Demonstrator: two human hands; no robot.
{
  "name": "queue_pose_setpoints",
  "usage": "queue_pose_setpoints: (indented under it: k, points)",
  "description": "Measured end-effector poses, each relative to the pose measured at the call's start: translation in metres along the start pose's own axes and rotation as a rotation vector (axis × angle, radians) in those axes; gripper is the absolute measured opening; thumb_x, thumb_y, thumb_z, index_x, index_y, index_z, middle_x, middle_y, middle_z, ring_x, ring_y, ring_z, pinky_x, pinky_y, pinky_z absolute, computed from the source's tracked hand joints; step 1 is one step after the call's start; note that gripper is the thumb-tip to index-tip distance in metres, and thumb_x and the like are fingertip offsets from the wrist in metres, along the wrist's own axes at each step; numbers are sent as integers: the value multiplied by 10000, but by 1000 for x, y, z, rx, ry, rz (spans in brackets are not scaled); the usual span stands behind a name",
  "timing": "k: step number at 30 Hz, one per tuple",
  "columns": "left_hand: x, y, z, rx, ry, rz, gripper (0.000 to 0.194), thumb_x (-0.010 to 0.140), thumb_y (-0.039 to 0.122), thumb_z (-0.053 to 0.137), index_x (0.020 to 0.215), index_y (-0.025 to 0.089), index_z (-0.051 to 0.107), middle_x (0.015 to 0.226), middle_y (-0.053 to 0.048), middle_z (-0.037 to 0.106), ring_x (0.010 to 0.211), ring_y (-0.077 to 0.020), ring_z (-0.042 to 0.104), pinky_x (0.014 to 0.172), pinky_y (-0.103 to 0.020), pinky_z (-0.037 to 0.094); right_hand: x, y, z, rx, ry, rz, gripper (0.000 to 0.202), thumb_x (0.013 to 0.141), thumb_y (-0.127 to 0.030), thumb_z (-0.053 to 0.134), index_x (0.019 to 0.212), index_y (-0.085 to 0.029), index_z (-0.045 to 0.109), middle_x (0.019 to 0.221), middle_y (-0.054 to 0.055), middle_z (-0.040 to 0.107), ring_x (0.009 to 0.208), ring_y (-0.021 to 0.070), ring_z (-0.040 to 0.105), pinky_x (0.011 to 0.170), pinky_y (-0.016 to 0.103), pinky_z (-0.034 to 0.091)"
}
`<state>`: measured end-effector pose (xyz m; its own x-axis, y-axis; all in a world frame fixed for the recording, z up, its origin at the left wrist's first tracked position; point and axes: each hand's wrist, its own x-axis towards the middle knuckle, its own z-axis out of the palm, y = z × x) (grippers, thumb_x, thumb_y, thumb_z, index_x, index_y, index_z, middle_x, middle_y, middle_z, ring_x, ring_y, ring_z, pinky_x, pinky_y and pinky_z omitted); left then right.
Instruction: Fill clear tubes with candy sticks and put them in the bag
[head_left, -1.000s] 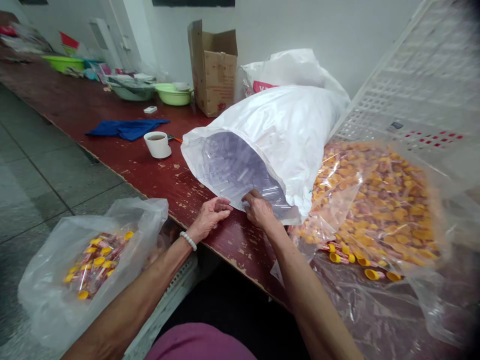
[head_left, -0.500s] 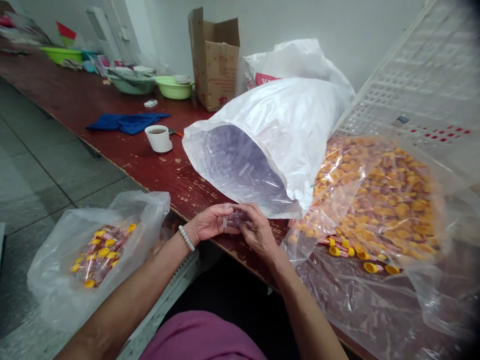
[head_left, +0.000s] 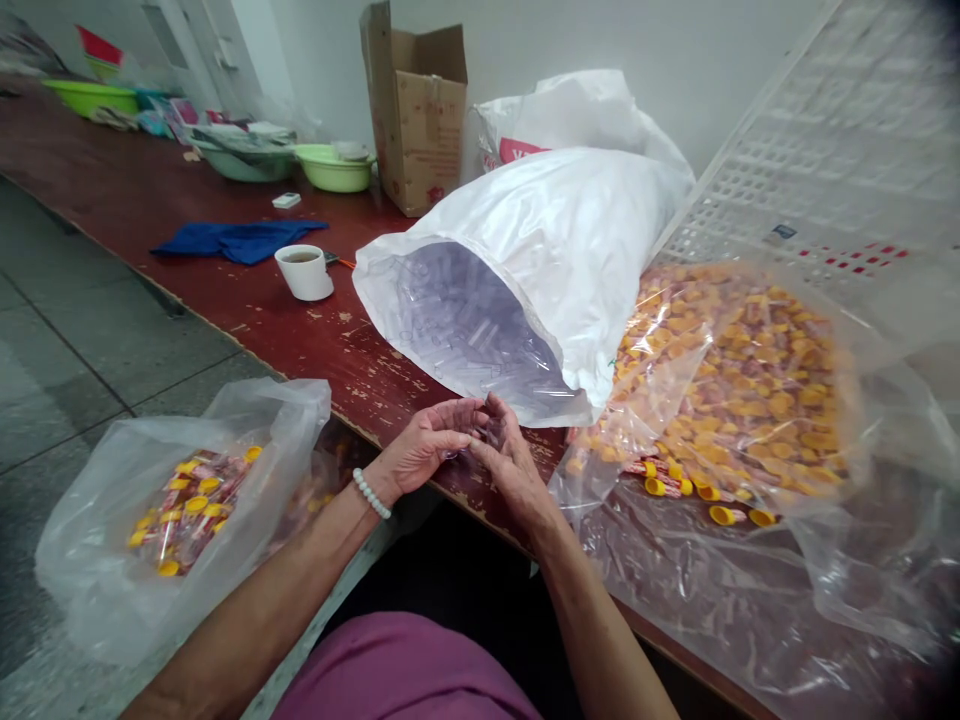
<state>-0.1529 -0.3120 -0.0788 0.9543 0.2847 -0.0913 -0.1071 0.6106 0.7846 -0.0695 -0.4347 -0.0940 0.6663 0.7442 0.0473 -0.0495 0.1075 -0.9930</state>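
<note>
Just over the table's front edge, my left hand [head_left: 427,446] and my right hand [head_left: 511,465] meet, fingers curled towards each other. Small clear plastic tubes [head_left: 486,434] show between the fingers, partly hidden; how many cannot be made out. Right behind the hands lies a big white sack [head_left: 555,220] on its side, its mouth facing me, with many loose clear tubes [head_left: 480,335] inside. To the right, a large clear bag [head_left: 742,380] holds yellow-capped tubes. Several such tubes [head_left: 667,482] lie at its opening. Low on the left, another clear bag [head_left: 90,520] contains more yellow-capped tubes [head_left: 196,500].
On the red table [head_left: 360,370] stand a white cup [head_left: 306,275] of dark drink, a blue cloth [head_left: 236,240] and a cardboard box [head_left: 424,130]. Green basins [head_left: 334,170] line the back. A white perforated basket [head_left: 757,180] leans at the right.
The view has shifted slightly, so most things sit further left. My left fingers have curled over more, and both hands have turned around the clear tubes.
</note>
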Motion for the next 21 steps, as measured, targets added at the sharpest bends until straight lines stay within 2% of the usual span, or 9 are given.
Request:
queue_pose_setpoints:
  k: [5, 8, 11, 13, 16, 19, 21]
  points:
    - [-4, 2, -3, -39, -108, -56, 481, 626, -18, 631, 1082, 130, 667, 1062, -92, 694, 973, -172, 625, 830, -237, 470, -10, -5, 5, 59, -102, 93, 827, 769, -326, 660, 1440, -325, 178, 1446, 36, 342, 1313, 198, 371, 1089, 416, 329]
    - [-7, -2, -9, -70, -107, -68, 461, 656, 8, 635, 1097, 140, 660, 1100, -88, 681, 1052, -187, 599, 871, -251, 461, -11, 0, 6, 66, -116, 35, 780, 798, -369, 634, 1439, -315, 193, 1447, 32, 341, 1320, 193, 360, 1102, 393, 311]
    - [-10, -9, -13, -45, -105, -94, 454, 665, 36, 667, 1103, 155, 653, 1088, -80, 682, 999, -184, 618, 854, -264, 471, -8, 6, 8, 6, -88, -2, 690, 855, -446, 539, 1438, -292, 202, 1466, 47, 308, 1339, 189, 326, 1107, 381, 299]
    - [-12, -14, -13, 16, -95, -103, 465, 652, 46, 697, 1100, 163, 649, 1022, -68, 698, 905, -167, 639, 802, -254, 485, -7, 8, 9, -138, -79, -9, 678, 881, -489, 474, 1446, -260, 178, 1487, 73, 264, 1360, 191, 283, 1122, 394, 262]
    - [-13, -20, -11, 140, -47, -44, 505, 599, 37, 742, 1076, 176, 651, 955, -41, 706, 836, -156, 643, 744, -237, 493, -6, 11, 10, -467, -64, -80, 701, 880, -514, 458, 1448, -210, 182, 1492, 113, 231, 1376, 214, 223, 1138, 438, 197]
    - [-15, -21, -11, 224, 12, 12, 467, 587, 58, 757, 1031, 171, 667, 959, -40, 708, 847, -169, 646, 751, -248, 500, -3, 11, 6, -737, -73, -201, 644, 890, -489, 449, 1426, -190, 253, 1461, 133, 278, 1352, 242, 246, 1116, 480, 219]
    - [-15, -20, -11, 207, 63, 18, 401, 609, 96, 757, 995, 166, 675, 921, -44, 716, 827, -170, 655, 737, -248, 503, 4, 7, 1, -846, -75, -294, 512, 928, -431, 393, 1379, -193, 349, 1425, 124, 339, 1327, 232, 290, 1097, 463, 262]
